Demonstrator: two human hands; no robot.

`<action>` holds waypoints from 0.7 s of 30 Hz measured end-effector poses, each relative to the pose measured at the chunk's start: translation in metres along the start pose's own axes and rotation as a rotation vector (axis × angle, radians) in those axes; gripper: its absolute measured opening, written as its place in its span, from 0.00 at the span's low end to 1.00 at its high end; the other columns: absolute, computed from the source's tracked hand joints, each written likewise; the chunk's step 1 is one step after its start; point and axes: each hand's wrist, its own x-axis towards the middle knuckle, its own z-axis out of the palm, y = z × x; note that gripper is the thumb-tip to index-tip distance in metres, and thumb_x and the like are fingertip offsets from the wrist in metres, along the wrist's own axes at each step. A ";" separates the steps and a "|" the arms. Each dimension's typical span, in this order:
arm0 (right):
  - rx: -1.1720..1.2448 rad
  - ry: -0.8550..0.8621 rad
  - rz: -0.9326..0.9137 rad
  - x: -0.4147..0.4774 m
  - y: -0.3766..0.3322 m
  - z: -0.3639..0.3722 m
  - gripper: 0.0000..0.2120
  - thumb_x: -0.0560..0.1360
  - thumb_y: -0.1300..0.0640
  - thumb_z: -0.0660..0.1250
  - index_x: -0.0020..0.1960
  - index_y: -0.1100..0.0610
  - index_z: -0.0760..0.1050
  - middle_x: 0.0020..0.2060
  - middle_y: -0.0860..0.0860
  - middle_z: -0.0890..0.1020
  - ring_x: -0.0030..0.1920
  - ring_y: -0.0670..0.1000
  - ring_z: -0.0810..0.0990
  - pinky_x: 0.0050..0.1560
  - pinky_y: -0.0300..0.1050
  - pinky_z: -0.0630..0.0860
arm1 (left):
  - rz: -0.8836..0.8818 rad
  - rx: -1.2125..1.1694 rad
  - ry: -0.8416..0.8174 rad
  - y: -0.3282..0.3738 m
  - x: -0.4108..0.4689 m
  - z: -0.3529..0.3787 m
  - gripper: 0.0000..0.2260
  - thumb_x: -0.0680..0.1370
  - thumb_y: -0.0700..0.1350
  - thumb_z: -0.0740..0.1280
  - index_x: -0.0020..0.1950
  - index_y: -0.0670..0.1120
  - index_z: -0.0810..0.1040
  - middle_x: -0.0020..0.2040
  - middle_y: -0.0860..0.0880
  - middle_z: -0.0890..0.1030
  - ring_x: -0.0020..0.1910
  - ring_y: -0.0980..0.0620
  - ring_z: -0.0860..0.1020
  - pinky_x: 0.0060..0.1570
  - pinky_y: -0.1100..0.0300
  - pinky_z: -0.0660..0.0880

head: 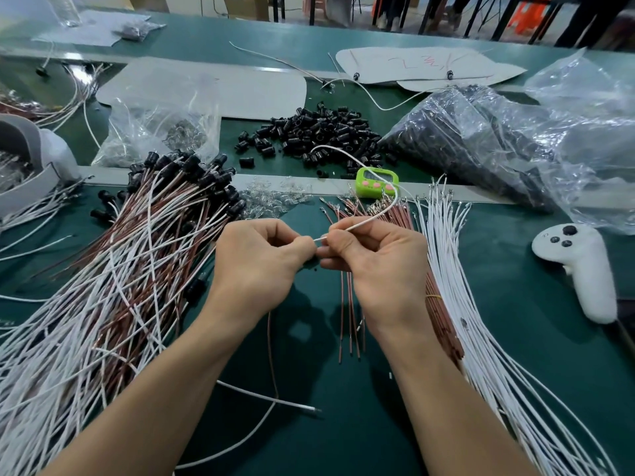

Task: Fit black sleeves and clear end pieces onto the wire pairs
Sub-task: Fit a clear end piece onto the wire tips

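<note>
Pinching one white wire, the left hand and right hand nearly touch. Sleeved wire pairs crowd beside the left hand; black sleeves lie beyond.

Wire pile left; white wires right; bare mat between.

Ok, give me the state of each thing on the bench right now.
white wire, lifted, arcing up from the hands.
left hand, fingers pinching the wire's tip.
right hand, fingers pinching the wire further along.
black sleeves, loose heap, unfitted.
sleeved wires, piled left, sleeves on.
bare white wires, laid out right, unsleeved.
green timer, display unreadable.
</note>
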 end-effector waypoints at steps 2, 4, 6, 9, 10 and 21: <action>0.006 0.007 -0.001 0.000 0.002 0.002 0.13 0.74 0.72 0.73 0.38 0.56 0.83 0.31 0.54 0.85 0.32 0.53 0.86 0.34 0.40 0.82 | 0.005 0.002 0.008 0.000 0.001 0.000 0.03 0.61 0.50 0.70 0.29 0.52 0.81 0.20 0.57 0.71 0.20 0.60 0.63 0.21 0.67 0.61; 0.004 0.017 0.011 0.000 0.003 0.004 0.12 0.74 0.72 0.72 0.39 0.57 0.83 0.31 0.54 0.85 0.31 0.52 0.86 0.34 0.40 0.82 | 0.014 0.011 0.018 -0.001 0.002 -0.001 0.03 0.61 0.50 0.70 0.28 0.52 0.81 0.19 0.57 0.71 0.20 0.60 0.64 0.21 0.68 0.61; 0.005 0.027 0.019 0.000 0.005 0.006 0.13 0.74 0.72 0.72 0.38 0.56 0.83 0.31 0.55 0.85 0.31 0.53 0.86 0.34 0.40 0.82 | 0.020 0.033 0.034 -0.001 0.003 -0.001 0.03 0.62 0.50 0.70 0.29 0.52 0.81 0.19 0.58 0.71 0.19 0.60 0.65 0.21 0.69 0.61; 0.013 0.023 0.012 0.001 0.006 0.006 0.14 0.74 0.72 0.72 0.37 0.55 0.84 0.31 0.55 0.85 0.31 0.53 0.86 0.34 0.41 0.82 | 0.003 0.071 0.075 -0.003 0.004 -0.002 0.04 0.62 0.51 0.69 0.30 0.52 0.81 0.19 0.57 0.71 0.20 0.60 0.65 0.21 0.70 0.61; 0.015 0.017 0.014 0.000 0.007 0.007 0.14 0.74 0.73 0.72 0.37 0.56 0.84 0.31 0.55 0.85 0.31 0.53 0.86 0.34 0.41 0.82 | 0.001 0.090 0.093 -0.003 0.003 -0.002 0.05 0.62 0.51 0.69 0.30 0.51 0.80 0.19 0.57 0.70 0.20 0.59 0.65 0.21 0.70 0.61; 0.151 0.132 0.084 0.006 -0.007 -0.010 0.09 0.76 0.70 0.71 0.40 0.60 0.83 0.31 0.56 0.84 0.30 0.51 0.84 0.32 0.38 0.80 | 0.069 0.079 0.176 -0.007 0.010 -0.026 0.08 0.67 0.52 0.67 0.32 0.49 0.78 0.23 0.56 0.73 0.23 0.58 0.65 0.28 0.57 0.63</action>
